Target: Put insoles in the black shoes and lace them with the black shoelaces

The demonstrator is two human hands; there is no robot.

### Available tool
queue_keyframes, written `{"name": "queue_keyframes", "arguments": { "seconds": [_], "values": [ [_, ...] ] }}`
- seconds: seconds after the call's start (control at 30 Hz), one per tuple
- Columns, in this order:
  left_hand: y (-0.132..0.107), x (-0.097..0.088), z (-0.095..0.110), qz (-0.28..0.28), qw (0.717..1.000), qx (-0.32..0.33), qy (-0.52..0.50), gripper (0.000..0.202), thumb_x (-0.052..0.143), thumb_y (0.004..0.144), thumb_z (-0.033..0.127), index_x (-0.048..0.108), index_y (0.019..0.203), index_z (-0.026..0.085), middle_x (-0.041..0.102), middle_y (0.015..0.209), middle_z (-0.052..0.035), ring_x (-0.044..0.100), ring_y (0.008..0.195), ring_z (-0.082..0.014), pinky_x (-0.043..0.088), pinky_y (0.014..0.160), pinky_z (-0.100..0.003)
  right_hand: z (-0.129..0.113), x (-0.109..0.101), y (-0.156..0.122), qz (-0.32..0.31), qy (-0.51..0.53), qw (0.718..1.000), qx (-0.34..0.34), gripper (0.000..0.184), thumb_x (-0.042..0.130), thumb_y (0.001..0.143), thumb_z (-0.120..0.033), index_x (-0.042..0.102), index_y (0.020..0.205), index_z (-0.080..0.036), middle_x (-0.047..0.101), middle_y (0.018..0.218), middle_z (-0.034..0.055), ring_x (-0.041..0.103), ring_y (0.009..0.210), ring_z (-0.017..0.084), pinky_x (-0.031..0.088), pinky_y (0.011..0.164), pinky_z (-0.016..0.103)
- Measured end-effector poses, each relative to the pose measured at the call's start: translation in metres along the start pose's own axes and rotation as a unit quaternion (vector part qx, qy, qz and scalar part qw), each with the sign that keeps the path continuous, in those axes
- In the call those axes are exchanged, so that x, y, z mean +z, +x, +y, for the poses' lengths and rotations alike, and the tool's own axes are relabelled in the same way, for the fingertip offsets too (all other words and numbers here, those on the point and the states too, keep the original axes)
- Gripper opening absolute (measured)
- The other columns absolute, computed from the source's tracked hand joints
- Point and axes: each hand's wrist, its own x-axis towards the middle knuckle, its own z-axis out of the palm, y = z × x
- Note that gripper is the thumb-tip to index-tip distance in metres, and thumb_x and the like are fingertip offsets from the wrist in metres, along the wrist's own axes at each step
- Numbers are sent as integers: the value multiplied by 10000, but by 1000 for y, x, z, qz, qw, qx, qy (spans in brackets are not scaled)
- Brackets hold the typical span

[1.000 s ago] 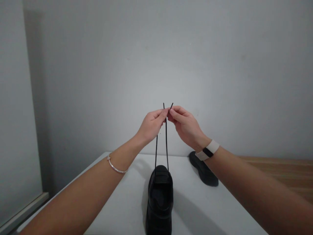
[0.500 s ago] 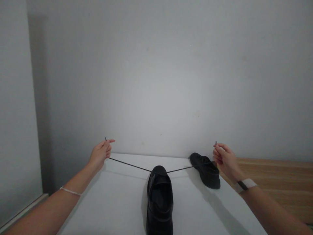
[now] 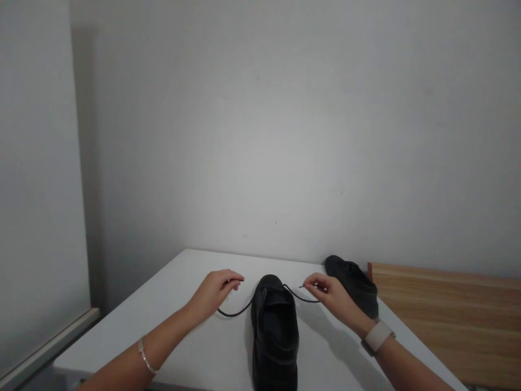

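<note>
A black shoe point(image 3: 275, 331) stands on the white table with its toe pointing away from me. One black shoelace point(image 3: 234, 314) runs out of both sides of it near the toe. My left hand point(image 3: 220, 288), left of the toe, pinches one lace end between thumb and fingers. On the other side my right hand point(image 3: 328, 293) pinches the opposite end, its tip poking out toward the shoe. Both lengths of lace hang slack in curves. Neither hand touches the shoe.
A second black shoe point(image 3: 356, 282) lies at the table's back right, partly behind my right hand. The white table point(image 3: 195, 347) meets a grey wall point(image 3: 260, 136) at the back. A wood-grain panel point(image 3: 443, 320) is at the right.
Both hands have come inward and closer to the shoe, each still holding a lace end. The lace was stretched taut to both sides and now sags. The view has shifted slightly left.
</note>
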Motion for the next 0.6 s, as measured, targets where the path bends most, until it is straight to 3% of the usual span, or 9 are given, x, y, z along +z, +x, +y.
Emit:
{"name": "queue_keyframes", "arguments": {
  "seconds": [0.1,0.2,0.6],
  "values": [
    [-3,18,5,-38,999,0,0,200,520,793,292,692,850,208,705,760,-38,631,725,-182,444,688,-257,-2,23,1,-14,-9,1000,7,250,552,788,-387,674,766,-169,656,741,43,555,679,177,423,629,287],
    [-3,29,8,-40,998,19,41,191,516,794,272,693,811,204,700,771,-42,620,732,-186,429,678,-259,1,34,2,-26,8,1000,13,248,538,800,-384,659,763,-170,639,724,31,549,678,173,418,630,284],
    [5,44,13,-60,996,21,65,195,528,782,206,717,828,189,709,778,-43,611,716,-183,417,662,-254,5,43,1,-54,86,994,31,260,548,813,-417,617,779,-169,567,717,12,485,648,144,373,593,272]
  ]
}}
